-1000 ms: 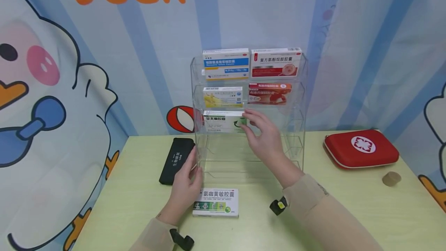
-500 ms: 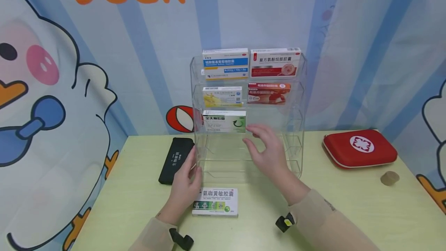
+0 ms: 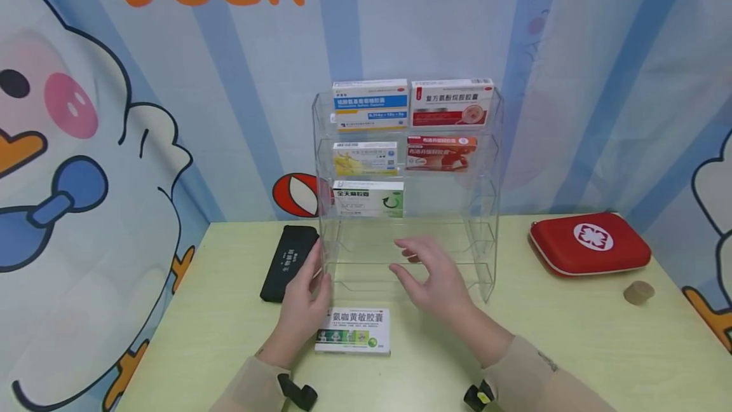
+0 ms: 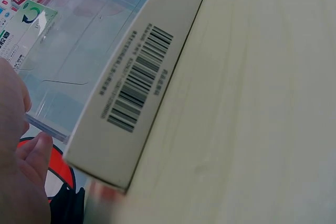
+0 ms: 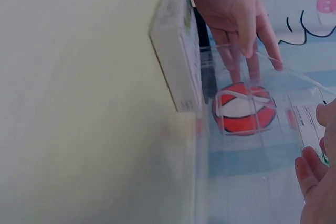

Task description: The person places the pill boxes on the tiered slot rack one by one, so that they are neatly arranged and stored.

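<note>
A clear plastic tiered rack (image 3: 494,227) stands upright on the table. My left hand (image 3: 307,301) holds its lower left side wall, thumb in front and fingers along the outside, as the right wrist view shows. My right hand (image 3: 437,278) hovers before the lower tiers, fingers loosely bent and nothing between them. On the third tier, at left, leans a white-and-green medicine box (image 3: 368,200). Another white medicine box (image 3: 352,332) with a green strip lies flat before the rack, beside my left hand; its barcoded side (image 4: 136,82) fills much of the left wrist view.
Higher tiers hold a blue-striped box (image 3: 370,105), a red-and-white box (image 3: 452,103), a yellow box (image 3: 365,159) and a red box (image 3: 441,154). A black pouch (image 3: 288,264) lies left of the rack. To the right are a red zip case (image 3: 591,245) and a small brown cylinder (image 3: 638,292).
My right hand has let go of the white-and-green medicine box on the third tier and moved down toward me. My left hand stays at the rack's side.
</note>
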### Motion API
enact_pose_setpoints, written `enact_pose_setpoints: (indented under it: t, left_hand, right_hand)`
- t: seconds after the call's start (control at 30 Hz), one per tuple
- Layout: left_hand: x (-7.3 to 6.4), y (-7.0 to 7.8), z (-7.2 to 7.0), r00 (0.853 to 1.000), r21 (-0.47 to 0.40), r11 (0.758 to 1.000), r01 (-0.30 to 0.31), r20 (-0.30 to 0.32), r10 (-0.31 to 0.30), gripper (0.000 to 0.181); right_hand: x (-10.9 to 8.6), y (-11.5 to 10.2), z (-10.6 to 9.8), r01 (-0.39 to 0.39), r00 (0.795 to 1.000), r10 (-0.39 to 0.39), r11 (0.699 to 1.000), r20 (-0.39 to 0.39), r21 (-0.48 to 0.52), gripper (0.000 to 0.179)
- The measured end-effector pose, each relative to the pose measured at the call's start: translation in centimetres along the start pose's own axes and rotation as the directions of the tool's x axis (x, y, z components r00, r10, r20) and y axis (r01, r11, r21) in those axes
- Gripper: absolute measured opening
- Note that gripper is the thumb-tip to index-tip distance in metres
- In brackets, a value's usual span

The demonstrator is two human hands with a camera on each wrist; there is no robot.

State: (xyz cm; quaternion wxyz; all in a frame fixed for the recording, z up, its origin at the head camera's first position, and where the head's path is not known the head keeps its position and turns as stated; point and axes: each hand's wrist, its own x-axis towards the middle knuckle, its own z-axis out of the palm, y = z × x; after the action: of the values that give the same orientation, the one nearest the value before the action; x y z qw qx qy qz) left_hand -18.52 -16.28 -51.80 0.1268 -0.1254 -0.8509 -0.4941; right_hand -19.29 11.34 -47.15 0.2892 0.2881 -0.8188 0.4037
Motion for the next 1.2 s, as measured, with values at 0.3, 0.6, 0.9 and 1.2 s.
enact_pose_setpoints:
  t: [0.3, 0.6, 0.9, 1.2]
  left_hand:
    - [-0.1, 0.0, 0.1, 1.0, 0.003, 1.0, 0.002, 0.004, -0.002, 0.076]
    - [-0.2, -0.1, 0.1, 1.0, 0.011, 1.0, 0.007, 0.0, -0.007, 0.076]
    - [-0.2, 0.0, 0.0, 1.0, 0.01, 1.0, 0.006, 0.008, -0.006, 0.076]
    - [-0.1, 0.2, -0.1, 1.0, 0.012, 1.0, 0.016, 0.008, -0.016, 0.076]
  right_hand:
    - [-3.3, -1.2, 1.1, -0.067, 0.983, 0.061, 0.997, 0.172, 0.032, 0.046]
    - [-5.0, -2.3, 1.7, -0.212, 0.914, 0.207, 0.977, 0.348, -0.024, 0.045]
    - [-5.8, -2.3, 2.2, -0.231, 0.88, 0.254, 0.967, 0.401, -0.106, 0.038]
    - [-6.6, -2.3, 2.9, -0.285, 0.834, 0.316, 0.949, 0.453, -0.137, 0.053]
